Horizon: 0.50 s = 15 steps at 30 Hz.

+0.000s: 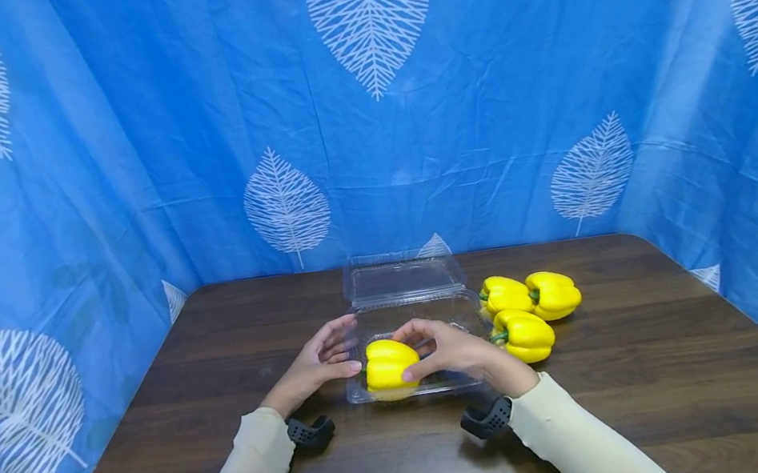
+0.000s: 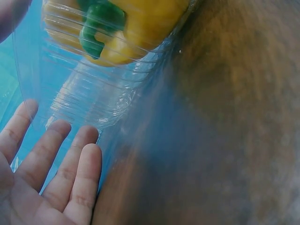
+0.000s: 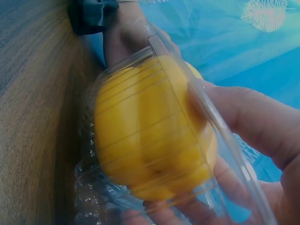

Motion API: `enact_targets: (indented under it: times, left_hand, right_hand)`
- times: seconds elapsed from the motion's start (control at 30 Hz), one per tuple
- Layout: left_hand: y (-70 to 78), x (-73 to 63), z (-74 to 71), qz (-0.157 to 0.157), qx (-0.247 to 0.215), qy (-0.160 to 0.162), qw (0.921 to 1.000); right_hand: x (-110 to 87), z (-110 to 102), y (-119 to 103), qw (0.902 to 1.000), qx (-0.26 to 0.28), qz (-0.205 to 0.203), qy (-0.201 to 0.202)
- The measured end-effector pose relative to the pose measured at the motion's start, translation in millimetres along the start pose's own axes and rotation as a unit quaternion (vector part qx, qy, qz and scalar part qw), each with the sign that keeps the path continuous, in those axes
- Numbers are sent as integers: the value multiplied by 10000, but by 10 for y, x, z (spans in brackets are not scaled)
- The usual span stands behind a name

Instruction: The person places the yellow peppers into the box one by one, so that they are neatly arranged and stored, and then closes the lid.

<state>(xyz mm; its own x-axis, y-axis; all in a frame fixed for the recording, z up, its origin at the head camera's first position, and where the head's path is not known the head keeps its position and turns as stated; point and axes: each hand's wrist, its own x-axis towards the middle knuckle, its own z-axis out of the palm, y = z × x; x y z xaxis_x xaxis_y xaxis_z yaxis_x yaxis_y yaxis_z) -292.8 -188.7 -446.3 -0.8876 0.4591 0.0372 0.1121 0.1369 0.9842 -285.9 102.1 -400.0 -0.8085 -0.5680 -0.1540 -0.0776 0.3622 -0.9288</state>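
Note:
A yellow bell pepper (image 1: 388,363) is in the front left part of a clear plastic clamshell container (image 1: 454,387), whose lid (image 1: 403,277) is tipped back. My right hand (image 1: 449,352) reaches over the front rim and grips this pepper, thumb on the near side and fingers behind. In the right wrist view, the pepper (image 3: 145,126) shows through the ribbed plastic wall. My left hand (image 1: 317,365) is at the container's left side with its fingers extended. The left wrist view shows its fingertips (image 2: 86,136) by the ribbed wall and the pepper's green stem (image 2: 96,30) behind the plastic.
Three more yellow bell peppers lie to the container's right: one at the back (image 1: 506,295), one farther right (image 1: 555,295) and one nearer (image 1: 527,335). Under everything is a dark wooden table (image 1: 660,375). A blue curtain (image 1: 495,131) with white leaf prints hangs around it.

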Motion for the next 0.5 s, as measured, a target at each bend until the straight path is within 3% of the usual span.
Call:
enact_targets:
  times: [0.5]
  left_hand:
    - [-5,6,2,-43,-2,42,10000]
  right_hand:
    - [8,-18,8,9999,54,-32,94]
